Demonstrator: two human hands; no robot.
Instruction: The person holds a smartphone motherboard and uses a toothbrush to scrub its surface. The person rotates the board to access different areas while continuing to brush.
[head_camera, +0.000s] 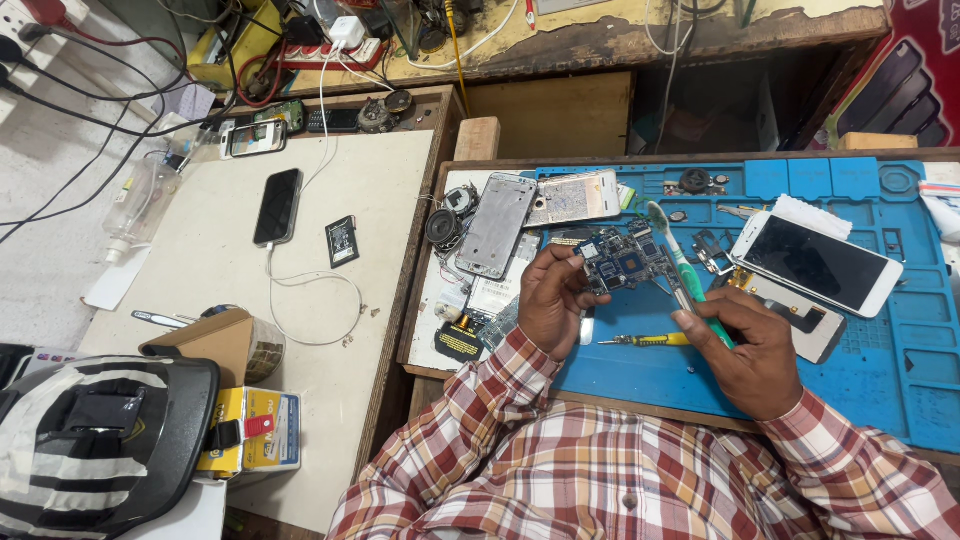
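Hands are working close together over the near edge of a blue mat (900, 360). The left hand (550, 300) is closing its fingers around the left end of a small blue circuit board (625, 262), pinching it and holding it tilted above the mat. The right hand (745, 350) is gripping the handle of a green toothbrush (680, 262) in a closed fist, and the brush is pointing away toward the far side, its bristled head lying just beyond the far right corner of the board.

Just below the hands a yellow-handled screwdriver (645, 340) is lying flat on the mat. To the right of the right hand a white phone (815, 265) with a dark screen is resting at a slant, touching a flat grey phone part that is peeking out beneath it. On the far left side of the board a silver phone frame (495, 225) is lying face up, with a pale phone back (575, 197) just beside it.

Further left, on a separate pale worktop (210, 260), a black phone (277, 206) is lying with a white cable running from it, and a small black battery (342, 241) is sitting near it. At the near left corner a black and white striped helmet (95, 445) is resting beside a yellow box (250, 432).
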